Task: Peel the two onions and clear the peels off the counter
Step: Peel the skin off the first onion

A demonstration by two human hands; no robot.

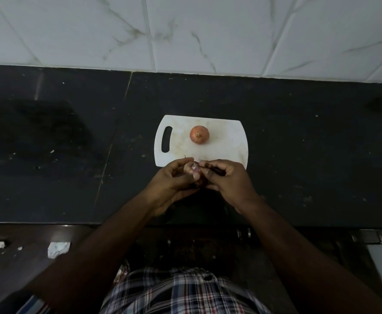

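I have my left hand [171, 177] cupped round the onion [191, 169] over the board's [226, 141] near edge, right hand [225, 175] pinching its skin from the right, the second onion [199, 134] lying just beyond.

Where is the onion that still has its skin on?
The unpeeled onion sits near the middle of the white cutting board, right of its handle slot and beyond both hands, which touch neither it nor the board's centre.
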